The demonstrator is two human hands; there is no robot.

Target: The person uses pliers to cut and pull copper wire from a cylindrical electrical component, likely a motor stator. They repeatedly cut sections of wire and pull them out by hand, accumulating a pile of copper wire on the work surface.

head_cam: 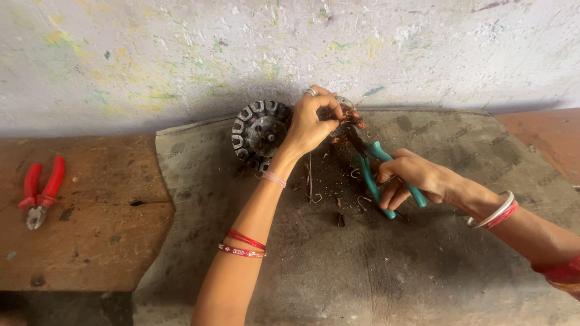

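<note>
Two hands, left hand (311, 124) gripping half-hidden motor stator (261, 131), right hand (411, 178) clamping teal pliers (376, 175), jaws hidden.

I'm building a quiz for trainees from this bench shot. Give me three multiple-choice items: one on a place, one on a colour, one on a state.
1. Where do the red pliers lie?
A. On the wooden board at left
B. On the grey mat
C. In the left hand

2. What colour are the handles of the pliers in the right hand?
A. Yellow
B. Teal
C. Black

3. What is the left hand doing?
A. Resting flat on the mat
B. Holding the red pliers
C. Gripping copper wire at the motor stator

Answers: 1 A, they rest on the bare board, off the mat; 2 B, teal grips show between the fingers; 3 C, its fingers pinch the wire bundle.
</note>
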